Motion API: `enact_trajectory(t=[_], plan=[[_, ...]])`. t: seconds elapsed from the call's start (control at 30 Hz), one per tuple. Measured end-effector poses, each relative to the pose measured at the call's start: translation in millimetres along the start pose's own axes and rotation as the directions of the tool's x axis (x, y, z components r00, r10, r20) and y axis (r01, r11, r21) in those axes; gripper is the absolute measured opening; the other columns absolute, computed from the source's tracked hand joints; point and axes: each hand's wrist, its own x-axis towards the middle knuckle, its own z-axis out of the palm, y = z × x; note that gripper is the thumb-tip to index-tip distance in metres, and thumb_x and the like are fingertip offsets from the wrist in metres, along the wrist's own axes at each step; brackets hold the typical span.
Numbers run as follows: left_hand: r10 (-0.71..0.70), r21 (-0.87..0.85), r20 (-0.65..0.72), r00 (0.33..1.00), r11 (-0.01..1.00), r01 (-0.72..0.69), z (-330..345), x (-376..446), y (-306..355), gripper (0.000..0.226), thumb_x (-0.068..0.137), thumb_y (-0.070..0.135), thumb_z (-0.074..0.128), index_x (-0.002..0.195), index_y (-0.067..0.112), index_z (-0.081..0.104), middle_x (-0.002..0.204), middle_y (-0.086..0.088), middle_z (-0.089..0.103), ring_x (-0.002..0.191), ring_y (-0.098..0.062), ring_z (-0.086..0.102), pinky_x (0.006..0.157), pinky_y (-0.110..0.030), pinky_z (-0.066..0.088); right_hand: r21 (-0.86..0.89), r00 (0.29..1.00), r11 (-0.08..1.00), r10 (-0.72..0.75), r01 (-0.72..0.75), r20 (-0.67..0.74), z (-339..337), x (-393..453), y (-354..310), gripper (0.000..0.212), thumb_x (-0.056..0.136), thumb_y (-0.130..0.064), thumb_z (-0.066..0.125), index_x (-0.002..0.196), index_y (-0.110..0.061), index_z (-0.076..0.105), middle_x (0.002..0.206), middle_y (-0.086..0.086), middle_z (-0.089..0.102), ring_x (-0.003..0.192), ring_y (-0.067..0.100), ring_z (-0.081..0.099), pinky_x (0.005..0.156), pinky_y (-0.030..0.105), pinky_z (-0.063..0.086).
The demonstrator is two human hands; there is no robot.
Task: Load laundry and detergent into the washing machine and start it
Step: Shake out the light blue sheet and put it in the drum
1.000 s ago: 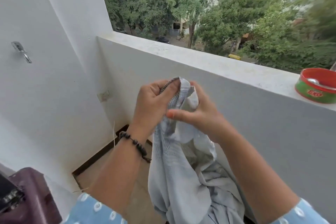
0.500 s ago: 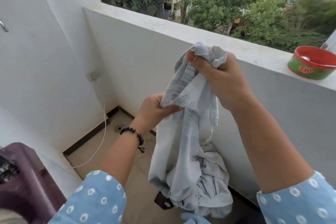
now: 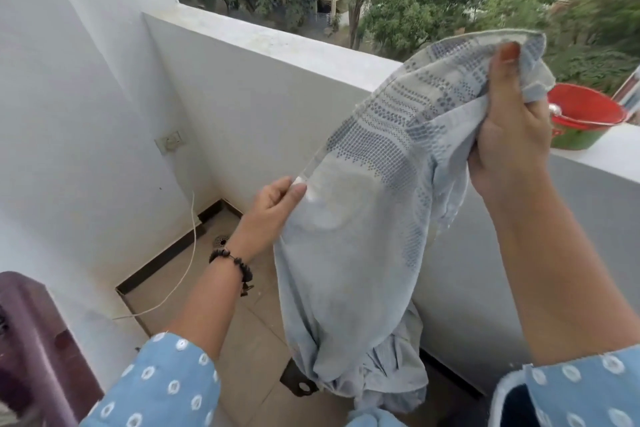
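Out on the balcony, between our two raised hands, we hold a pale blue garment (image 3: 349, 253) with a band of darker woven dots near its top. Our right hand (image 3: 509, 139) has it up high beside the parapet ledge (image 3: 277, 45), fingers curled tight round a bunched corner. Our left hand (image 3: 273, 201) is lower and pinches the cloth's edge between thumb and fingers, a beaded bracelet (image 3: 232, 263) on that wrist.

We judge the cloth light, thin and quite limp: it sags and folds under its own weight, and its lower end hangs bunched just above the tiled floor (image 3: 221, 340). It will not slip, but it will trail and catch. We think it best gathered from the middle into a loose bundle before going to the machine, not carried by its corners.

A dark maroon object (image 3: 38, 340) at lower left may be the washer; we cannot tell. A red and green tub (image 3: 585, 121) sits on the ledge behind our right hand.
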Motion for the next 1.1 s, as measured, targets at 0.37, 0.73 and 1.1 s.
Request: enact_trajectory(t=[0.37, 0.73, 1.1], plan=[[0.335, 0.180, 0.052, 0.941, 0.924, -0.339, 67.2, 32.0, 86.6, 0.013, 0.092, 0.017, 0.065, 0.097, 0.008, 0.074, 0.087, -0.005, 0.074, 0.084, -0.011, 0.066, 0.082, -0.035, 0.055, -0.454, 0.773, 0.878, 0.392, -0.152, 0.499, -36.3, -29.7, 66.3, 0.093, 0.067, -0.045, 0.086, 0.141, -0.014, 0.039, 0.132, 0.006, 0.060, 0.123, 0.016, 0.058, 0.104, 0.038, 0.048], [0.085, -0.118, -0.121, 0.989, 0.988, -0.099, 88.1, -19.7, 20.4, 0.048, 0.071, 0.048, 0.080, 0.105, 0.019, 0.064, 0.100, 0.000, 0.074, 0.093, -0.020, 0.070, 0.084, -0.043, 0.057, -0.535, 0.766, 0.834, 0.254, 0.136, 0.590, -21.7, -11.1, 40.3, 0.009, 0.093, -0.013, 0.064, 0.093, -0.005, 0.067, 0.087, 0.007, 0.069, 0.082, 0.016, 0.066, 0.079, 0.044, 0.054], [-0.287, 0.034, -0.245, 0.926, 0.952, 0.304, 73.4, -57.6, -94.4, 0.080, 0.059, 0.089, 0.060, 0.070, 0.010, 0.056, 0.067, -0.007, 0.055, 0.062, -0.019, 0.049, 0.060, -0.037, 0.039, -0.194, 0.777, 0.892, -0.228, 0.408, 0.587, 15.7, 22.1, -51.5, 0.008, 0.095, -0.015, 0.062, 0.091, -0.022, 0.064, 0.083, -0.016, 0.066, 0.091, 0.011, 0.064, 0.086, 0.043, 0.054]])
